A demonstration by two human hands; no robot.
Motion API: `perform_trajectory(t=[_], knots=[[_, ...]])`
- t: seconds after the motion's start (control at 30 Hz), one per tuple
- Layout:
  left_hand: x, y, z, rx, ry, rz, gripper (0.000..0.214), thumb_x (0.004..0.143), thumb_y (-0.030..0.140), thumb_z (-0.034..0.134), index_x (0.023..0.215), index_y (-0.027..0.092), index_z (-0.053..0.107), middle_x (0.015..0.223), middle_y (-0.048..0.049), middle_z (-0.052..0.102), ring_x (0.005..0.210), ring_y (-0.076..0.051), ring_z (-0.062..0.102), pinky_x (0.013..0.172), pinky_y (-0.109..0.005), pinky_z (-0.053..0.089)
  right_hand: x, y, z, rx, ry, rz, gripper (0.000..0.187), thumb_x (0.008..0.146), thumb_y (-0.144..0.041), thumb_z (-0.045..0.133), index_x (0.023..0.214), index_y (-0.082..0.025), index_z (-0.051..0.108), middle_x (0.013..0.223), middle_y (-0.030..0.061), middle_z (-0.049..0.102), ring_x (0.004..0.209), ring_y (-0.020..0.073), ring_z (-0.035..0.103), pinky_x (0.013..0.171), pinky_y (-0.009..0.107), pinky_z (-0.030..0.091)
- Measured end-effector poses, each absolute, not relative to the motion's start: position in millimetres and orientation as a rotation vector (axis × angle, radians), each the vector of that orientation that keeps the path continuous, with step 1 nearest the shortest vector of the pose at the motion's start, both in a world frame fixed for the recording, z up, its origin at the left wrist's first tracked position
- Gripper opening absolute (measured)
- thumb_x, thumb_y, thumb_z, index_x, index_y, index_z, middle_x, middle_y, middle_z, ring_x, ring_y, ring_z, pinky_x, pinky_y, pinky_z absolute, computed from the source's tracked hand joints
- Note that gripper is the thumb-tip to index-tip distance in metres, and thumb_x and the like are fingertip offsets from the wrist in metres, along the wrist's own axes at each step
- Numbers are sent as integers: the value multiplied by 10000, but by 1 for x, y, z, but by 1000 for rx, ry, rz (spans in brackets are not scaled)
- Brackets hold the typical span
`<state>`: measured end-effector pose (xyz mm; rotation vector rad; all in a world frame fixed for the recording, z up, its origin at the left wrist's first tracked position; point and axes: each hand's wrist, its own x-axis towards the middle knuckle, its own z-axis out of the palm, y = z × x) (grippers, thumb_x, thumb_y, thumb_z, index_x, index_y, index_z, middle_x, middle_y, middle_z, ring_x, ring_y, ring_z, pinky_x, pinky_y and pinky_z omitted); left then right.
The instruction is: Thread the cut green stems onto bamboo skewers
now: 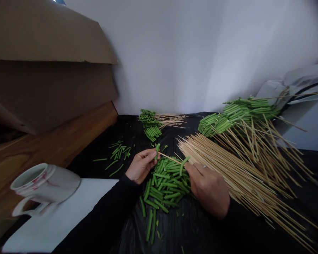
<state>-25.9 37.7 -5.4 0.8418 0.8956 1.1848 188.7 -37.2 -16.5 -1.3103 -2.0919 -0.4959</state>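
My left hand (143, 163) pinches a short cut piece of green bean (157, 150) between thumb and fingertips. My right hand (208, 187) is closed around a thin bamboo skewer (170, 157), which slants up leftward to that piece. Another bean piece (184, 165) sits across the skewer close to my right fingers. Whether the tip has gone into the left piece is too small to tell. Below both hands lies a loose pile of cut green bean pieces (165, 188). Beside my right hand, many bare bamboo skewers (228, 160) lie in a bundle.
Filled skewers (151, 123) are stacked at the back, with a larger stack (238, 114) at the back right. Small scraps (119, 152) lie on the black plastic sheet (95, 169). A mug (57, 183) stands on white paper (76, 201) at left, near a cardboard box (50, 81).
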Motion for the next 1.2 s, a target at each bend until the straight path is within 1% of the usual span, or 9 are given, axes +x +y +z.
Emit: perform_trajectory(t=[0.63,0.8,0.93,1.07,1.2], knots=[[-14,29,-6,884,921,1230,299,584,311,873,776,119,748,718,-35,689,682,-94,592,671,-198,477,184,-35,-20,-1308,-2063,-489,263,913,-95,395,964,-153,646,677,16,576,551,155,493,544,320,238],[-7,22,-3,976,896,1175,254,611,326,855,678,116,729,713,-32,670,706,-109,591,696,-209,468,180,-34,-19,-1277,-2069,-468,263,913,-99,397,976,-147,648,675,17,585,553,153,497,544,317,249],[-5,19,1,1035,892,1169,244,626,333,843,654,122,723,708,-30,663,699,-115,579,687,-212,453,177,-32,-19,-1236,-2045,-476,258,919,-103,400,983,-131,648,687,22,596,566,146,493,555,312,259],[-5,18,0,1120,909,1143,220,670,327,814,659,128,722,704,-28,665,638,-97,533,628,-207,423,175,-32,-19,-1206,-2021,-494,257,926,-107,405,1005,-120,650,691,27,594,575,142,484,560,308,265],[-1,15,-5,1176,919,1105,215,680,320,807,628,130,720,709,-31,680,634,-100,538,617,-211,415,173,-31,-18,-1181,-2033,-502,251,932,-112,403,960,-126,652,666,22,572,569,141,469,562,305,272]])
